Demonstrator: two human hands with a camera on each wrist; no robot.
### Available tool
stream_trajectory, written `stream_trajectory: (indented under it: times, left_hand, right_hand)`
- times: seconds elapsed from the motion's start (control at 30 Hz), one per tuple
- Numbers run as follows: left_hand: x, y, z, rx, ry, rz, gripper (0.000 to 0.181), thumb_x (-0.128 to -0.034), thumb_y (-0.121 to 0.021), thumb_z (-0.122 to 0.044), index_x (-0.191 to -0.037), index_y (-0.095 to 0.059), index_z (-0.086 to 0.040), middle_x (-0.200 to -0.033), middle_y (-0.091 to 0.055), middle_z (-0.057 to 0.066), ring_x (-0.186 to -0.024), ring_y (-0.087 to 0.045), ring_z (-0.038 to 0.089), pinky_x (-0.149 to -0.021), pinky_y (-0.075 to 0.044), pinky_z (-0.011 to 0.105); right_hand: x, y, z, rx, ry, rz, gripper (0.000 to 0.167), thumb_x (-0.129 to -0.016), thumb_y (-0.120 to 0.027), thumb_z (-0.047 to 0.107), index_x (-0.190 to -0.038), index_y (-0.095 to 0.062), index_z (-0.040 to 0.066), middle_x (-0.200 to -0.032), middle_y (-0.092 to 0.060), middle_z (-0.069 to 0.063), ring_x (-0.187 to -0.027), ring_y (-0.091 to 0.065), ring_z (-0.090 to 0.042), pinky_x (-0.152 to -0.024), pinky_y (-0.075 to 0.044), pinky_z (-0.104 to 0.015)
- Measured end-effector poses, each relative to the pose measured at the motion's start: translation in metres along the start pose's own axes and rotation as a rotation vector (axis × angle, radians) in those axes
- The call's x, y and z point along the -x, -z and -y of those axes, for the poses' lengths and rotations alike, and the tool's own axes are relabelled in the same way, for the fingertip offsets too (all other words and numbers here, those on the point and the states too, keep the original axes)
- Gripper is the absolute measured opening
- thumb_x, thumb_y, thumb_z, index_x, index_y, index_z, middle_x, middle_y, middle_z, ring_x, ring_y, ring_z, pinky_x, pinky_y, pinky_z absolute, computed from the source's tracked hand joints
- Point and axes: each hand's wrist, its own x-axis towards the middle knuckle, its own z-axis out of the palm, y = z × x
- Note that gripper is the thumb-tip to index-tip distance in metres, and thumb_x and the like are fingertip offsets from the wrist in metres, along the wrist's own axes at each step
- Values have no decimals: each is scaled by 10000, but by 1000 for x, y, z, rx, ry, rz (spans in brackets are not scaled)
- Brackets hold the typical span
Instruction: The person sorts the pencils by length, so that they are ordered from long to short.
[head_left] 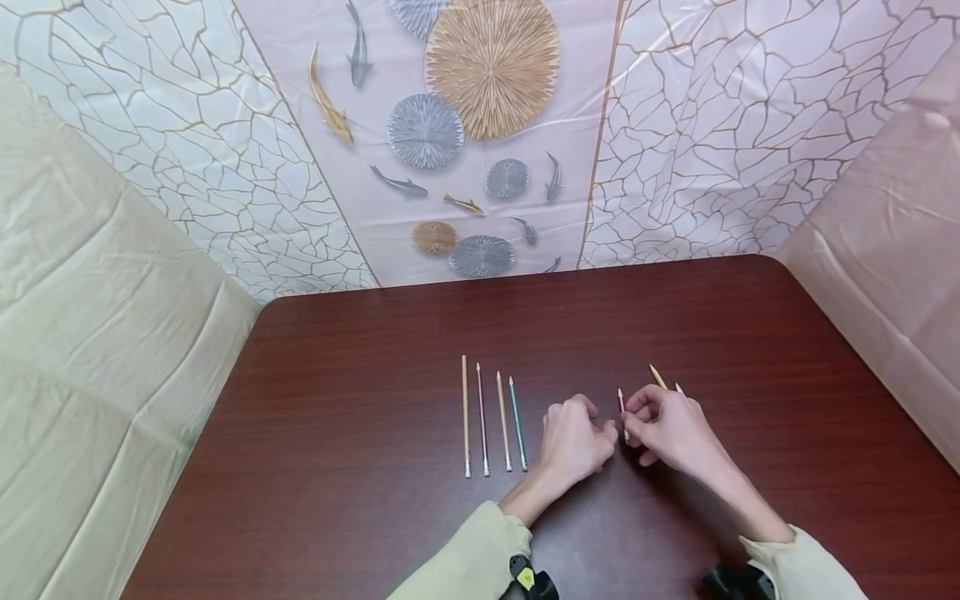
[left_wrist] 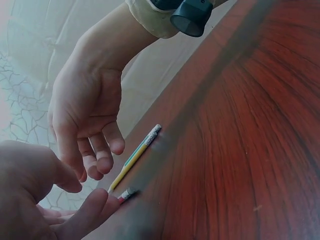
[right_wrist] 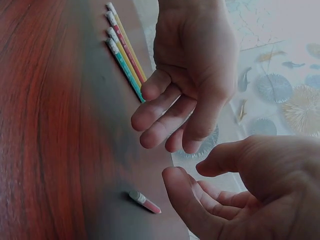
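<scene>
- Right of centre, the short red pencil (head_left: pixel 621 402) lies beside the right hand (head_left: pixel 670 423), fingers parted; a brush could roll it;
- left hand (head_left: pixel 573 433), loose, empty; drifting left might skew the teal pencil (head_left: pixel 517 422).

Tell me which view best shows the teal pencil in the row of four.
The head view: the teal pencil lies there whole, end to end. The right wrist view shows its eraser end close up, the far end hidden behind the left hand. The left wrist view misses it.
</scene>
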Motion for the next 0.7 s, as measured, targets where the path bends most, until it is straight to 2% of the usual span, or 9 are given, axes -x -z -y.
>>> stream_trajectory:
  times: [0.1,0.3,0.43,0.7]
  left_hand:
    - [-1,-1,-2,7,2,6,188,-809,-750,-217,-912,-689,-72,-425,-521,-173,-605,-636,57,-701,-484,256]
    - [0,-5,-8,54,23,36,211,-819,-739,-195,-966,-675,-58,-461,-568,-168,-439,-517,-73,-710,-469,212]
    - [0,-7,-13,69,38,40,214,-812,-748,-191,-964,-666,-65,-503,-600,-170,-399,-492,-86,-710,-464,197]
    - [0,-15,-25,94,57,53,205,-815,-746,-184,-962,-667,-66,-457,-557,-164,-326,-462,-64,-648,-444,143]
  right_hand:
    - [0,3,-2,1,-8,-4,119,-878,-637,-19,-972,-586,-71,-710,-662,-97,-508,-656,-250,-458,-540,-356]
    - [1,11,-6,1,-17,-31,144,-875,-626,-19,-994,-575,-83,-753,-672,-143,-544,-669,-279,-459,-541,-356]
    - [2,17,-9,2,-21,-57,148,-878,-635,-19,-999,-576,-81,-784,-676,-160,-589,-682,-288,-463,-543,-354]
    - [5,29,-17,15,-26,-81,158,-895,-649,-7,-1015,-582,-84,-802,-690,-158,-605,-687,-267,-474,-547,-354]
